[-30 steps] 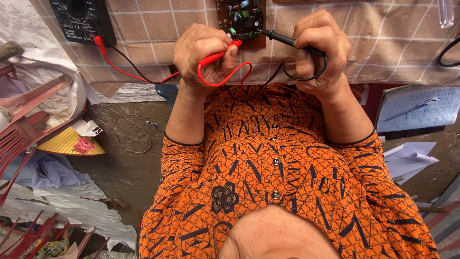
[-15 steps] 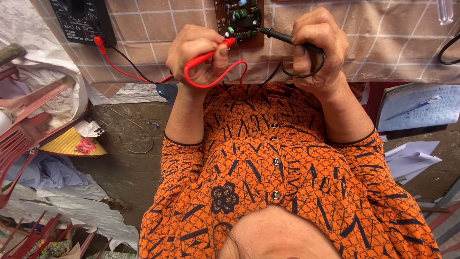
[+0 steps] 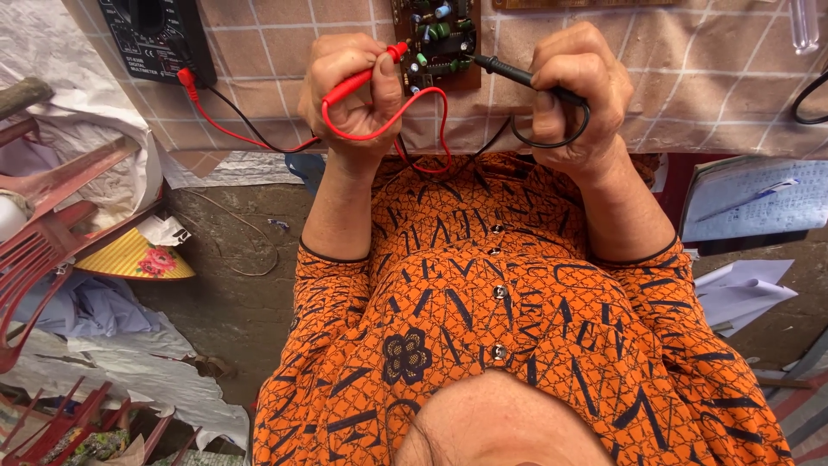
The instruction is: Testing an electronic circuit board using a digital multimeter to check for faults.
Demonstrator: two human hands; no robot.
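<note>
My left hand [image 3: 345, 95] is closed around a red test probe [image 3: 373, 72]; its tip rests at the left edge of a small brown circuit board [image 3: 440, 39] studded with components. My right hand [image 3: 582, 91] grips a black test probe [image 3: 511, 72], whose tip touches the board's right edge. The board lies on a checked tablecloth [image 3: 690, 78]. Red and black leads loop under my hands and run left to a black multimeter [image 3: 155, 34] at the top left. My orange patterned shirt fills the lower middle.
A red plastic chair [image 3: 34, 250] and a yellow flowered object [image 3: 129, 259] lie on the floor at left. At right are an open notebook with a pen [image 3: 759, 198] and loose white papers [image 3: 742, 289]. A black cable [image 3: 811, 95] curves at the right edge.
My left hand has shifted slightly up and left, bringing the red probe tip to the board's left edge. The right hand and black probe have stayed put.
</note>
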